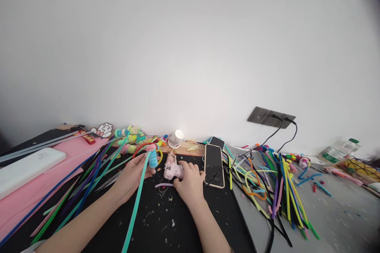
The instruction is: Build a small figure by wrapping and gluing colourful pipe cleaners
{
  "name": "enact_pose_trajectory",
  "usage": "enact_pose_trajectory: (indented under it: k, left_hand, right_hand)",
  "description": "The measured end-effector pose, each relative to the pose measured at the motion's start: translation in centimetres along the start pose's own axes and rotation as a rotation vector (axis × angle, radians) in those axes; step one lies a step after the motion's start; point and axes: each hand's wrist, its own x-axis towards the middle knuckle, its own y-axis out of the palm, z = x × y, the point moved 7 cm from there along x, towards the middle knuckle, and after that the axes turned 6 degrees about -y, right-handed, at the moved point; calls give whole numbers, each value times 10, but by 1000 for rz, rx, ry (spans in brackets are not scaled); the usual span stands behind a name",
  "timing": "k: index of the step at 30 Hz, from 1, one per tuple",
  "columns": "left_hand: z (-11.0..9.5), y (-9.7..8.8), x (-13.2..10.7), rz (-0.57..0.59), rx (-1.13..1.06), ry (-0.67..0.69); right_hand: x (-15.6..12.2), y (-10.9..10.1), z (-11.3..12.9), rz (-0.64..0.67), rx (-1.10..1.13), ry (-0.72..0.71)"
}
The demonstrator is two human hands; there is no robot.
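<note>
In my left hand (133, 178) is a coiled pipe-cleaner piece (152, 158), light blue with a pink top, pinched in the fingers. A long teal pipe cleaner (136, 205) runs from about there down toward the front edge of the view. My right hand (190, 184) is closed round the handle of a pale pink glue gun (170, 170), which lies on the black mat with its nozzle end toward the wall. Just right of that hand lies a phone (214, 166) in a pale case. A short lilac pipe-cleaner piece (164, 185) rests below the glue gun.
Behind the hands stands a white paper cup (176, 139). Bundled pipe cleaners (285, 193) and black cables lie to the right, below a wall socket (271, 117). On the left are pink sheets (80, 146), a white case (32, 168) and more pipe cleaners. Scraps dot the black mat (154, 225).
</note>
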Motion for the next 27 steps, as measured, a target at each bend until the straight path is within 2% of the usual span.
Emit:
enact_pose_trajectory:
  k: [3, 7, 11, 15, 27]
  left_hand:
    - [1, 2, 0, 18, -19, -27]
    - [0, 3, -2, -3, -8, -26]
    - [1, 1, -3, -27, 11, -25]
    - [3, 0, -2, -33, 37, -12]
    - [5, 2, -2, -1, 20, -21]
  right_hand:
    - [3, -7, 0, -56, 94, -3]
    - [5, -15, 5, -118, 465, -77]
    - [3, -15, 18, -67, 723, -199]
    - [1, -12, 25, -40, 766, -245]
    - [-1, -4, 24, -4, 774, -230]
